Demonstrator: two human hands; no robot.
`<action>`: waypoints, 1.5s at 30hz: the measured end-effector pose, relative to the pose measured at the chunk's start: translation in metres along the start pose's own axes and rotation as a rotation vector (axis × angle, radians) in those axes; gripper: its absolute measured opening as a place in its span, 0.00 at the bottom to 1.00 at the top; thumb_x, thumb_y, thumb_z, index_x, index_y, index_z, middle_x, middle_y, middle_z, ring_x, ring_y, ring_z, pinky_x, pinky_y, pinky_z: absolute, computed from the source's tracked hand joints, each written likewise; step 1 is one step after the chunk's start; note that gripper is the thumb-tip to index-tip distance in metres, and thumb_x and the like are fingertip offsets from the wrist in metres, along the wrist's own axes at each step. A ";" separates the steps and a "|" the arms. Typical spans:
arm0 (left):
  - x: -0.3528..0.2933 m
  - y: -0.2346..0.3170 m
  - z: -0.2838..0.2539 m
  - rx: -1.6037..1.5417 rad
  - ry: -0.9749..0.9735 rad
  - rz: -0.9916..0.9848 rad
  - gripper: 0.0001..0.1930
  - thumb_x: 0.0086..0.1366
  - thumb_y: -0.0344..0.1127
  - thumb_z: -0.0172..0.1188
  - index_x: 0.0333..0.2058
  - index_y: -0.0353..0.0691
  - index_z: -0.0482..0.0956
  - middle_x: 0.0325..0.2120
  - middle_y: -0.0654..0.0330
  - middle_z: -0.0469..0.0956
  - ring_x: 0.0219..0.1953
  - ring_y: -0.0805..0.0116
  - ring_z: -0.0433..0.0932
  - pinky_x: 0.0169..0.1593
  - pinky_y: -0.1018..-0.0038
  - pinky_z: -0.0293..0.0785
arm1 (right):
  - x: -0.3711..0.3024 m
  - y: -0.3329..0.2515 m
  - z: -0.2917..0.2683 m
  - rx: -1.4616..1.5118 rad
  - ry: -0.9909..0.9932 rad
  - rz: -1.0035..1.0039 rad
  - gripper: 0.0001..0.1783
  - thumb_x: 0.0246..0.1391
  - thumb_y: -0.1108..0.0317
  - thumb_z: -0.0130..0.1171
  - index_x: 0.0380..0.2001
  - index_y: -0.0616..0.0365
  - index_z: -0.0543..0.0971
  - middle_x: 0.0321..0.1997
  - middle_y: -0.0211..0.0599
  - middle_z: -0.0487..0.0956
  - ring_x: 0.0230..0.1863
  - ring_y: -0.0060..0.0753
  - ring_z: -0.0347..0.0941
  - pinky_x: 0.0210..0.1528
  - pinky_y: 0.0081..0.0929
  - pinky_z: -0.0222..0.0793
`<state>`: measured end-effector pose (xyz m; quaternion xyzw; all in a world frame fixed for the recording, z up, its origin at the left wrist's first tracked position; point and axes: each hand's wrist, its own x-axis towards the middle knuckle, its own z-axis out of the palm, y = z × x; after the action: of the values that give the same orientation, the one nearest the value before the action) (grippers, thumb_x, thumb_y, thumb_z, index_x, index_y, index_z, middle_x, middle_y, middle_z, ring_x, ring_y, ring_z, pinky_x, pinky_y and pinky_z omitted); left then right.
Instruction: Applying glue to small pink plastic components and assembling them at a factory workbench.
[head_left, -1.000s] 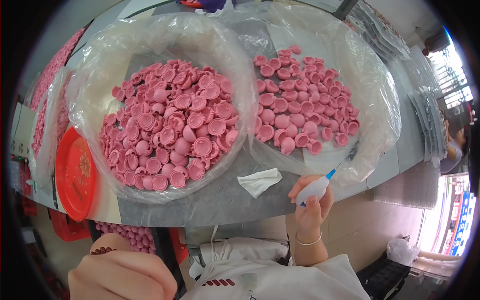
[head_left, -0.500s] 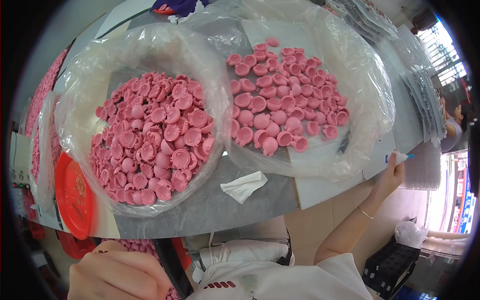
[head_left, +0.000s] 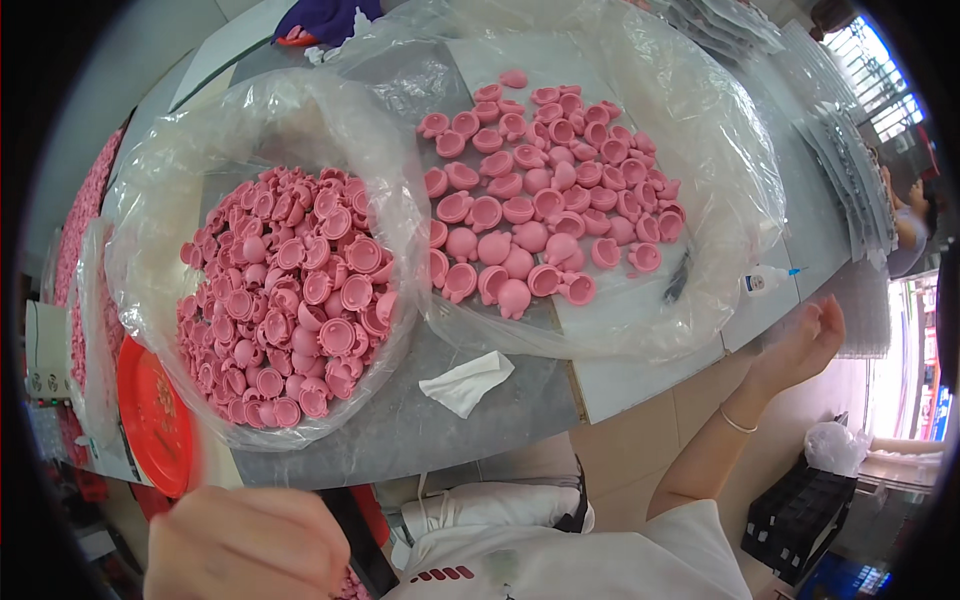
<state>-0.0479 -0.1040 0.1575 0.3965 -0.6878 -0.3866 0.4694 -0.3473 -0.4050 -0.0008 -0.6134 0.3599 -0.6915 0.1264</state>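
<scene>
Low at the left, close to the camera, my left hand (head_left: 245, 545) shows its back with the fingers curled in; anything inside it is hidden. My right hand (head_left: 802, 345) is past the table's right front edge, holding nothing, fingers loosely bent and somewhat blurred. Just beyond it a small white bottle with a blue tip (head_left: 760, 281) lies on the table. A clear plastic bag at the left (head_left: 150, 210) holds a heap of pink cup-shaped pieces (head_left: 290, 290). On a second spread bag (head_left: 735, 200) to the right, more pink round pieces (head_left: 530, 235) lie spread out.
A crumpled white tissue (head_left: 466, 384) rests on the grey table (head_left: 400, 440) between the bags. At the left edge is a red tray (head_left: 150, 420). Stacked clear plastic trays (head_left: 850, 190) stand at the right, and a black crate (head_left: 800, 525) is on the floor.
My right hand has let go of the small bottle, which now lies on the table, and has drawn back toward me. My left hand has shifted slightly and stays curled.
</scene>
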 end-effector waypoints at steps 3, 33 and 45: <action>0.023 -0.056 0.005 1.011 0.576 -0.484 0.08 0.48 0.29 0.52 0.15 0.36 0.66 0.12 0.65 0.65 0.14 0.70 0.64 0.20 0.81 0.59 | 0.025 -0.026 0.027 -0.202 -0.324 -0.088 0.26 0.44 0.66 0.58 0.48 0.62 0.66 0.48 0.41 0.67 0.51 0.32 0.61 0.51 0.27 0.58; 0.201 -0.232 -0.211 0.763 0.972 -0.462 0.11 0.52 0.40 0.51 0.30 0.41 0.76 0.30 0.52 0.76 0.36 0.50 0.74 0.40 0.66 0.69 | 0.183 -0.107 0.205 -0.202 -0.435 -0.510 0.23 0.37 0.72 0.51 0.44 0.58 0.71 0.42 0.43 0.75 0.43 0.41 0.71 0.47 0.31 0.64; 0.146 -0.206 -0.211 0.316 0.960 -0.476 0.08 0.53 0.30 0.47 0.31 0.38 0.73 0.21 0.62 0.73 0.19 0.72 0.73 0.22 0.79 0.66 | 0.215 -0.101 0.197 -0.047 -0.312 -0.624 0.21 0.33 0.75 0.47 0.38 0.61 0.75 0.39 0.51 0.74 0.44 0.47 0.70 0.48 0.32 0.64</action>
<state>0.1547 -0.3499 0.0757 0.7380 -0.3377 -0.1501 0.5646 -0.1815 -0.5333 0.2253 -0.7950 0.1470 -0.5863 -0.0517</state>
